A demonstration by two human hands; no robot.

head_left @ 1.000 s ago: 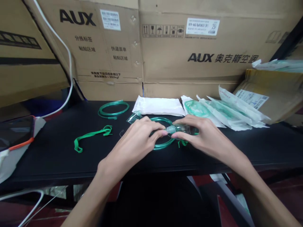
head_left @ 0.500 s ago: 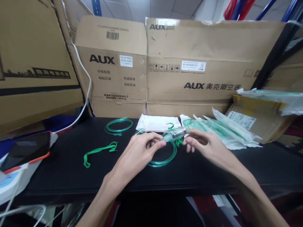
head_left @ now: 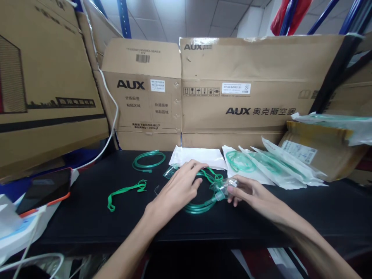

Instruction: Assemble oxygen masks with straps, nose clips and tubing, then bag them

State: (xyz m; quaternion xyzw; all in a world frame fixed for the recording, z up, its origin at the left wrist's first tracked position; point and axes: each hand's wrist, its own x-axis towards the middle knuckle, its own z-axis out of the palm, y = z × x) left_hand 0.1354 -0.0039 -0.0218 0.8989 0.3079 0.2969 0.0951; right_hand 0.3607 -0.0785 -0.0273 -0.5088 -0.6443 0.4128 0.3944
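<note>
My right hand [head_left: 251,192] grips a clear plastic oxygen mask [head_left: 221,186], its thumb on the near side and fingers curled behind. A pale green connector [head_left: 220,196] points down from the mask toward a coil of green tubing [head_left: 200,209] on the black table. A bright green elastic strap [head_left: 215,177] lies beside the mask. Over the coil's left part hovers my left hand [head_left: 183,186], thumb and fingers apart, with nothing visible in it. Its fingers hide part of the coil and of a second clear plastic piece [head_left: 170,171].
A second tubing coil [head_left: 149,162] and a loose green strap [head_left: 124,190] lie at left. A white packet [head_left: 197,155] is behind the hands; several sealed packets [head_left: 270,164] fan out at right. A phone [head_left: 46,190] rests at far left. Cardboard boxes [head_left: 145,100] line the back.
My left hand has released the connector end and opened. The mask in my right hand has come down and turned, with its connector now facing down. The camera view has shifted slightly.
</note>
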